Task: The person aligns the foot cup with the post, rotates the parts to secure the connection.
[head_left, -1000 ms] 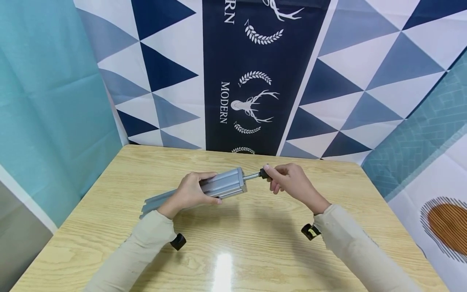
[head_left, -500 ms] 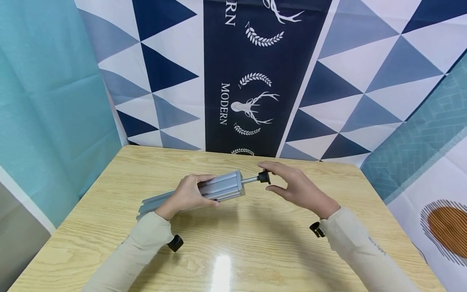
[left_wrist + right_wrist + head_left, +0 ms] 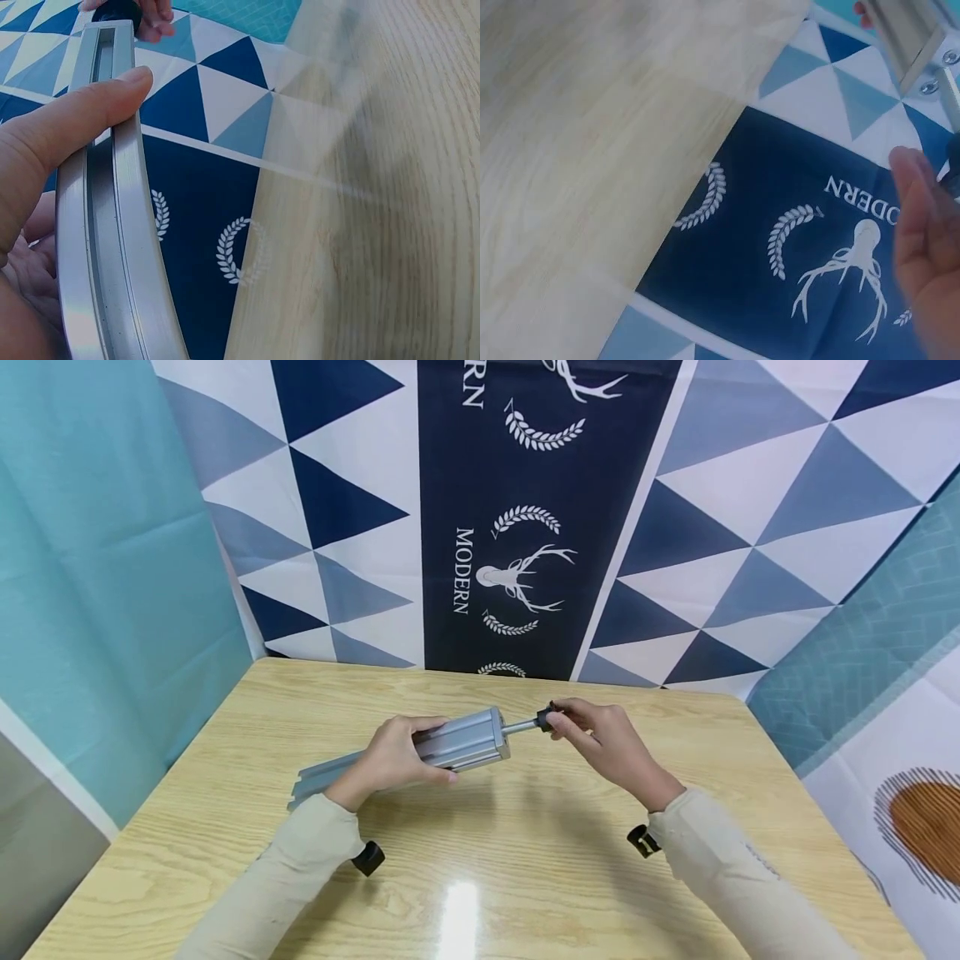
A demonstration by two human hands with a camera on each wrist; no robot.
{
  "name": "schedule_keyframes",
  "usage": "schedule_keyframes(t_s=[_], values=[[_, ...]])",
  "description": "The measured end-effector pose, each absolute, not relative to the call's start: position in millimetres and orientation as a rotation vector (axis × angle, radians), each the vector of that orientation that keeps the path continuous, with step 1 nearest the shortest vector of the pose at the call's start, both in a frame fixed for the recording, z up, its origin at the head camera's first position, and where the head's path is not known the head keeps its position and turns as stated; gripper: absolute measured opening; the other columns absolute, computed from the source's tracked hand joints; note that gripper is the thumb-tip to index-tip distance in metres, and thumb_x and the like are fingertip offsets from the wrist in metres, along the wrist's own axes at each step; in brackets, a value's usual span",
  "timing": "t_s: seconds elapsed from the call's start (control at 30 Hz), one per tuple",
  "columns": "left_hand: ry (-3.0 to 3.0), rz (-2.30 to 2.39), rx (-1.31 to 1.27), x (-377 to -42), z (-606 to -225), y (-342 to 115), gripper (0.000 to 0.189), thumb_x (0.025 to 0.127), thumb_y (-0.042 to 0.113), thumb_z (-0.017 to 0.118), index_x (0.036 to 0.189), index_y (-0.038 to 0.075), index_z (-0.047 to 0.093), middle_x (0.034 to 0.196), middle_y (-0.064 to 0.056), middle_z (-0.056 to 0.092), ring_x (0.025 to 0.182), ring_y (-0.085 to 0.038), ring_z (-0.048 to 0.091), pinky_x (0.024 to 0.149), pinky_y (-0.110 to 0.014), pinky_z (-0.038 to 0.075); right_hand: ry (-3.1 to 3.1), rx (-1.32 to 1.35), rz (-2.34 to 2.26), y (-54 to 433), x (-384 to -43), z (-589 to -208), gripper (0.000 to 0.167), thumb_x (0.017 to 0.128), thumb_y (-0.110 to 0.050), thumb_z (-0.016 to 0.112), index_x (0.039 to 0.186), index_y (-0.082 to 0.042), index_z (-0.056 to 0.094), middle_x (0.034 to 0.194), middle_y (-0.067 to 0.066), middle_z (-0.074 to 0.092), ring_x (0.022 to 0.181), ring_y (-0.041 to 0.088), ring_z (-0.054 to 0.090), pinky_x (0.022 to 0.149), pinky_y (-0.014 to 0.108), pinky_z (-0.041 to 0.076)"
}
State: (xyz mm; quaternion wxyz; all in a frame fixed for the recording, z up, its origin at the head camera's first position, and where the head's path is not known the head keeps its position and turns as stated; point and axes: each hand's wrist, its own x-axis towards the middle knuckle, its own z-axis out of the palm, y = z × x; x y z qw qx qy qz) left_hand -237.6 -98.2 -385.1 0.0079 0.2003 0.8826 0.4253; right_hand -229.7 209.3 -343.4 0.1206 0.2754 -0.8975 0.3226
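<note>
In the head view my left hand (image 3: pixel 393 756) grips a silver aluminium profile (image 3: pixel 468 739) from above, its thumb along the near side. The left wrist view shows the thumb lying across the long slot of the profile (image 3: pixel 124 225). From the square end plate a bare metal rod (image 3: pixel 519 727) sticks out to the right, tipped with a black levelling foot (image 3: pixel 545 719). My right hand (image 3: pixel 607 743) pinches that foot between thumb and fingers. The right wrist view catches the profile's plated end (image 3: pixel 907 37), with screws in it, above the right hand (image 3: pixel 930 255).
A light wooden table (image 3: pixel 525 877) lies under both hands, and the profile's left end is low over it. Behind stands a patterned cloth (image 3: pixel 517 485), with a teal curtain (image 3: pixel 97 552) at the left. Each wrist carries a small black camera mount (image 3: pixel 367 857).
Half a second ago the right hand had its fingers spread around the levelling foot; now they pinch it again, as one second ago. The left hand and the profile stay nearly still.
</note>
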Motion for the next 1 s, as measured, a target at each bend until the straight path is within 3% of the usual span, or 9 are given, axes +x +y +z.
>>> schedule_keyframes(t_s=[0.2,0.37,0.5,0.63,0.8,1.0], values=[[2.756,1.326,0.632,-237.6,-388.1,-96.8,0.08,0.058,0.035,0.092,0.128,0.009,0.063,0.117,-0.008,0.066,0.092,-0.017,0.061,0.08,-0.035,0.051,-2.734,0.484,1.296,202.7,-226.2,-342.1,0.046,0.096,-0.048,0.052,0.098,-0.007,0.072,0.076,0.003,0.07,0.069,0.017,0.069,0.067,0.034,0.056],[2.751,1.332,0.619,-238.6,-388.4,-96.4,0.081,0.058,0.035,0.092,0.129,0.01,0.062,0.114,-0.008,0.067,0.09,-0.016,0.061,0.079,-0.034,0.05,-2.771,0.403,1.363,203.6,-225.1,-340.0,0.053,0.095,-0.053,0.05,0.105,-0.005,0.072,0.083,0.009,0.072,0.074,0.021,0.07,0.071,0.039,0.055],[2.745,1.333,0.613,-239.5,-387.2,-96.6,0.08,0.06,0.033,0.091,0.13,0.01,0.061,0.114,-0.009,0.067,0.089,-0.017,0.061,0.078,-0.034,0.05,-2.78,0.59,1.093,209.6,-223.0,-337.8,0.055,0.092,-0.046,0.06,0.132,-0.008,0.058,0.116,0.012,0.067,0.093,0.025,0.069,0.078,0.042,0.054],[2.724,1.353,0.597,-239.6,-384.9,-97.1,0.079,0.061,0.03,0.091,0.131,0.01,0.061,0.113,-0.009,0.066,0.089,-0.018,0.06,0.079,-0.035,0.05,-2.657,0.891,0.714,216.8,-222.9,-336.0,0.075,0.082,-0.025,0.077,0.146,-0.016,0.041,0.143,0.01,0.048,0.119,0.029,0.057,0.091,0.044,0.049],[2.725,1.356,0.611,-240.3,-385.2,-98.6,0.079,0.06,0.031,0.092,0.13,0.011,0.061,0.114,-0.009,0.066,0.09,-0.018,0.06,0.079,-0.035,0.05,-2.469,1.116,0.496,219.4,-225.6,-335.8,0.087,0.075,0.001,0.079,0.149,-0.02,0.037,0.145,0.01,0.046,0.128,0.029,0.049,0.091,0.039,0.05],[2.729,1.356,0.645,-240.1,-387.3,-100.1,0.083,0.059,0.035,0.092,0.131,0.01,0.061,0.12,-0.009,0.065,0.095,-0.018,0.061,0.081,-0.036,0.05,-2.324,1.215,0.396,217.6,-229.0,-339.9,0.072,0.075,0.006,0.077,0.139,-0.008,0.048,0.133,0.012,0.057,0.115,0.029,0.06,0.083,0.037,0.053]])
